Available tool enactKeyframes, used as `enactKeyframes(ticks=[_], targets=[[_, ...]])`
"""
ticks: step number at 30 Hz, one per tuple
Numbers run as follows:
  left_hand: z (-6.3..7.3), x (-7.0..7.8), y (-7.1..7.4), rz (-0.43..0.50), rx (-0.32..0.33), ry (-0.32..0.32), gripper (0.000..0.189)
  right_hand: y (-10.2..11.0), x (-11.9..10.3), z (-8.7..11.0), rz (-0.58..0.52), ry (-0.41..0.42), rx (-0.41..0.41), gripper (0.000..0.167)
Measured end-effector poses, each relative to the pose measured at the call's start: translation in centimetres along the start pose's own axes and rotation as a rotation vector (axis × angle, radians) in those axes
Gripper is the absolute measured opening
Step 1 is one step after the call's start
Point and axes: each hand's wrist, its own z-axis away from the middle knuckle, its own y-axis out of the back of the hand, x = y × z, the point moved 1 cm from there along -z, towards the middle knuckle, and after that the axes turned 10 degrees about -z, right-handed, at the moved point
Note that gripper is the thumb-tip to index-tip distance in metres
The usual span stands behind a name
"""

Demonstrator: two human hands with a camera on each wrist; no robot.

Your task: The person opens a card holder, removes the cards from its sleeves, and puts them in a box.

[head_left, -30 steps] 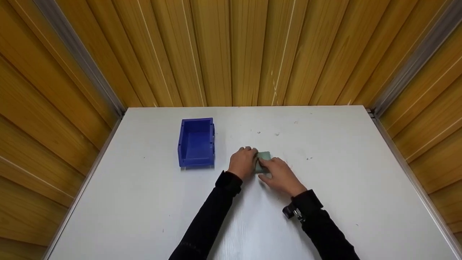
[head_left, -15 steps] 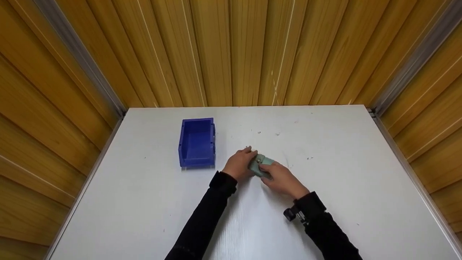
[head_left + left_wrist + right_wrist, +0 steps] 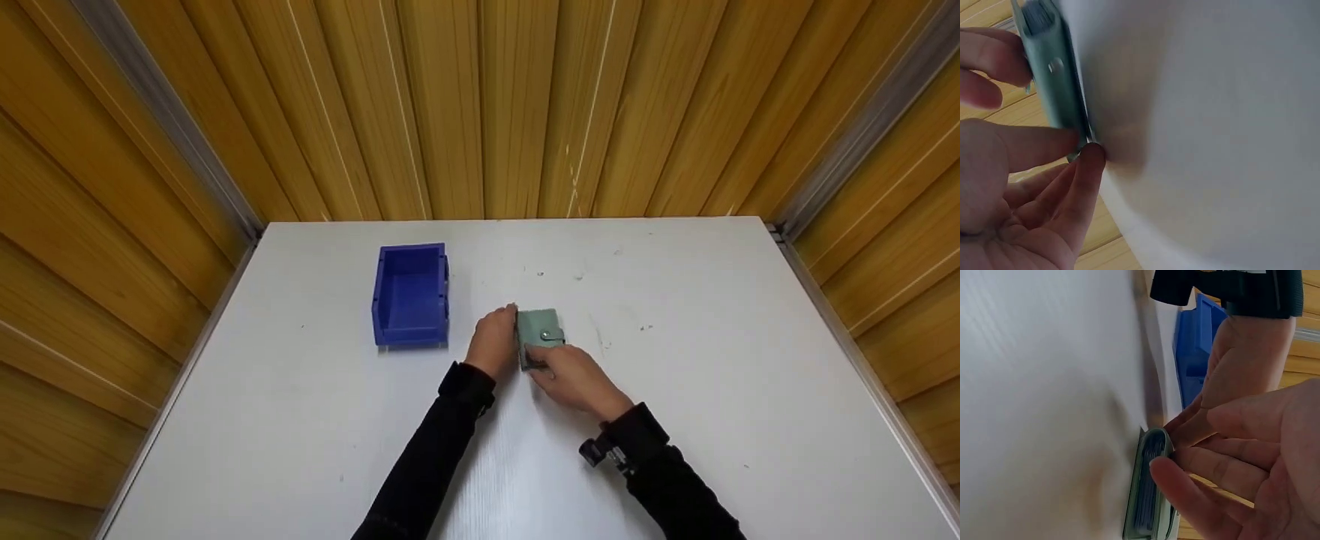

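Note:
A small green card wallet (image 3: 538, 324) lies on the white table with its snap strap and metal button facing up. Its end, with a stack of card sleeves (image 3: 1150, 486) inside, shows in the right wrist view. My left hand (image 3: 493, 343) pinches the wallet's left edge; in the left wrist view its thumb and a finger meet at the spine (image 3: 1061, 101). My right hand (image 3: 577, 379) grips the near end, one finger on the cover and another digit against the near edge. Part of the wallet's near right side is hidden under the right hand.
A blue open-front bin (image 3: 411, 296) stands on the white table (image 3: 300, 420) to the left of the hands. Wood-patterned panels (image 3: 517, 112) wall the table at the back and on both sides. A small camera (image 3: 592, 452) sits on the right wrist.
Both hands have turned the wallet, so its strap side now faces up with the snap to the right. The left hand has shifted to its left edge, and more of the cover shows.

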Motion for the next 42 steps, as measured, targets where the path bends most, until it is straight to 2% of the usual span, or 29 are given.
enactKeyframes(ticks=[2, 4, 6, 8, 12, 15, 19, 23, 28, 34, 42], targets=[[0.1, 0.2, 0.0, -0.018, -0.017, 0.005, 0.032, 0.7, 0.4, -0.1, -0.073, -0.020, 0.047, 0.034], [0.1, 0.3, 0.1, -0.030, -0.040, 0.018, 0.033, 1.3, 1.0, -0.4, -0.105, -0.033, 0.142, 0.033], [0.2, 0.5, 0.2, -0.024, -0.056, 0.035, 0.031, 1.6, 1.6, -0.8, -0.090, -0.062, 0.244, 0.032], [0.2, 0.7, 0.2, 0.007, -0.073, 0.062, 0.026, 1.6, 2.1, -1.1, -0.054, -0.106, 0.298, 0.033], [0.2, 1.3, 0.2, 0.095, -0.123, 0.133, 0.023, 0.7, 2.7, -1.5, -0.012, -0.185, 0.260, 0.035], [0.2, 1.9, 0.0, 0.173, -0.164, 0.186, 0.031, 0.0, 2.8, -1.6, -0.009, -0.197, 0.246, 0.032], [0.1, 2.7, 0.0, 0.266, -0.193, 0.212, 0.047, -0.3, 2.8, -1.8, 0.015, -0.173, 0.288, 0.029], [0.0, 3.2, 0.1, 0.332, -0.166, 0.202, 0.058, -0.2, 2.9, -2.0, 0.034, -0.149, 0.303, 0.024], [-0.4, 3.6, 0.3, 0.355, -0.101, 0.174, 0.058, -0.1, 3.1, -2.3, 0.031, -0.140, 0.326, 0.022], [-0.8, 4.6, 0.1, 0.339, -0.016, 0.140, 0.052, 0.1, 3.9, -2.4, -0.005, -0.162, 0.377, 0.019], [-1.0, 5.5, -0.4, 0.298, 0.001, 0.115, 0.048, 0.1, 4.3, -2.6, 0.071, -0.143, 0.471, 0.022]])
